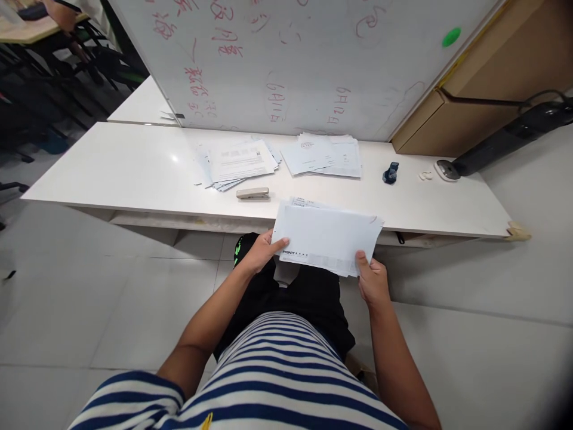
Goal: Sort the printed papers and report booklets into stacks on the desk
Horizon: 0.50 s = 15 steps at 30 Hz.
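Note:
A few overlapping sheets of paper (326, 233) are held over my lap at the table's front edge, their edges not quite aligned. My left hand (264, 249) pinches the left edge, thumb on top. At the lower right corner, my right hand (372, 279) grips the same sheets, its thumb also on top and the fingers beneath. A beige stapler (253, 193) lies on the table just beyond my left hand. Behind it sits a loose, fanned pile of papers (242, 160). Another paper pile (324, 156) is to its right.
The white table (134, 167) runs across, with an open shelf under its front edge. A whiteboard (286, 65) with red writing stands behind it. A dark blue object (391, 173), a small whitish piece (425, 175), a black device (505, 134) and cardboard boxes (421, 125) are at right.

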Each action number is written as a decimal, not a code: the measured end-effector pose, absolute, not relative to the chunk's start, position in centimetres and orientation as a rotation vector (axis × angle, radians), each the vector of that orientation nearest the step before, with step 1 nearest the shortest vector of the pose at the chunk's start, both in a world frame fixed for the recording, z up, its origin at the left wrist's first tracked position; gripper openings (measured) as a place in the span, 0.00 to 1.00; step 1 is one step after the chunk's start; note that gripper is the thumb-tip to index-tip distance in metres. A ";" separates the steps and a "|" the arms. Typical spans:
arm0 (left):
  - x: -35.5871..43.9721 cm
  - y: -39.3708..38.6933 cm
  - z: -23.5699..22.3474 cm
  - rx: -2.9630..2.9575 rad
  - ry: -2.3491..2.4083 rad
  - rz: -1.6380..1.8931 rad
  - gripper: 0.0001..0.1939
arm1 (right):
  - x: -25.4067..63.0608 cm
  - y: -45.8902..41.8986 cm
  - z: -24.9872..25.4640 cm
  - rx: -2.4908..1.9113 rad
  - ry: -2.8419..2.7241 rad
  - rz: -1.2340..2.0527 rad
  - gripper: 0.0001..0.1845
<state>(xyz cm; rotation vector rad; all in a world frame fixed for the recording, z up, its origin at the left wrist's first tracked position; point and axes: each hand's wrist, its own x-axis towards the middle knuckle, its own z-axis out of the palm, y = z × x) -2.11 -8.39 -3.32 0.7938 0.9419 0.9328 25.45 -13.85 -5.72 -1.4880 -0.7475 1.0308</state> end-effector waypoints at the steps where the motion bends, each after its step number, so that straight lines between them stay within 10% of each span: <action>1: -2.2 -8.4 -3.5 0.767 0.931 0.943 0.24 | 25.5 -13.8 -5.8 -1.489 -0.749 1.023 0.30; 15: -1.6 -9.0 -3.9 0.611 0.976 1.050 0.24 | 23.7 -13.1 -5.9 -1.364 -0.540 0.961 0.26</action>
